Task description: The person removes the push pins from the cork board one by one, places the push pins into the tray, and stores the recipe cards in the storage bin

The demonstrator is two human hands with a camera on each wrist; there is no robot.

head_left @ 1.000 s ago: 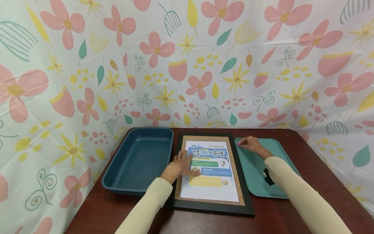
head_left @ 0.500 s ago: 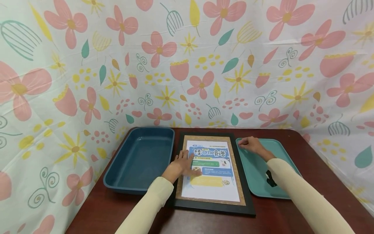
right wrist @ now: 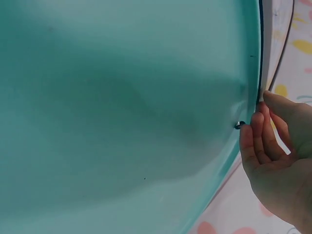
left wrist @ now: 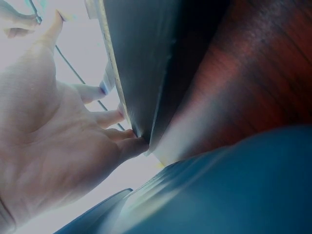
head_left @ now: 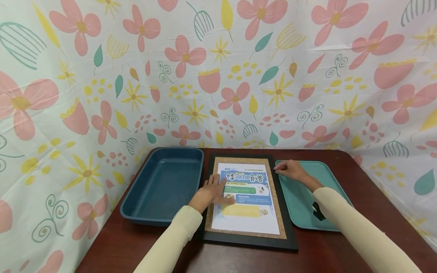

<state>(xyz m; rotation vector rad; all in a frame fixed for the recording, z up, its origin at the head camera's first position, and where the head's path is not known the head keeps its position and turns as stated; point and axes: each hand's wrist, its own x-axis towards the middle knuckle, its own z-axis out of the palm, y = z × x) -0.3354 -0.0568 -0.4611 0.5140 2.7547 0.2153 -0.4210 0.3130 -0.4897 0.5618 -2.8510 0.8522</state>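
Note:
My left hand (head_left: 212, 194) lies with spread fingers on a printed paper sheet (head_left: 244, 225) with Chinese lettering and coloured bands. The sheet lies on a cork board (head_left: 281, 220) with a black frame. In the left wrist view, fingertips of my left hand (left wrist: 58, 131) reach along the frame's edge (left wrist: 139, 63). My right hand (head_left: 291, 169) is at the far left corner of a teal tray (head_left: 302, 201), close to the frame. In the right wrist view, its thumb and curled fingers meet at the tray's rim; I cannot tell whether they hold something. A small dark shiny object (right wrist: 239, 125) sits right beside the fingertips.
To the left of the board stands a deep dark-blue rectangular pan (head_left: 162, 189). All stand on a dark reddish-brown wooden table (head_left: 252, 261). A floral-patterned cloth (head_left: 218, 76) hangs behind and at both sides.
My right hand has shifted slightly left, from over the tray's corner towards the black frame. The left hand stays in place on the sheet.

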